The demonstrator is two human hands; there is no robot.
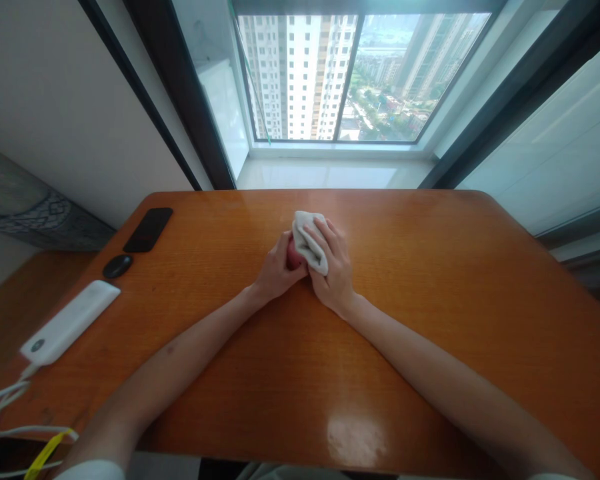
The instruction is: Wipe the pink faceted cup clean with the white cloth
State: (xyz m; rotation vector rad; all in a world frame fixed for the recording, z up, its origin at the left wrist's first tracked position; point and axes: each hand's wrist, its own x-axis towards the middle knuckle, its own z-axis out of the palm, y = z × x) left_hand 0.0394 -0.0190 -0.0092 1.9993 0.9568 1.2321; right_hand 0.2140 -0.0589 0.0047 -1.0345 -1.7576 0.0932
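My hands meet at the middle of an orange-brown wooden table (445, 320). My left hand (279, 268) curls around a round pinkish-red fruit (294, 257), probably an apple, and hides most of it. My right hand (333, 267) presses a folded white cloth (309, 241) against the top and right side of the fruit. The cloth lies between my right palm and the fruit, and its upper edge sticks out past my fingers.
A black phone (149, 229), a black computer mouse (117, 266) and a white oblong device (69, 321) with a white cable (5, 407) lie along the left table edge. A large window (360, 77) stands beyond the far edge.
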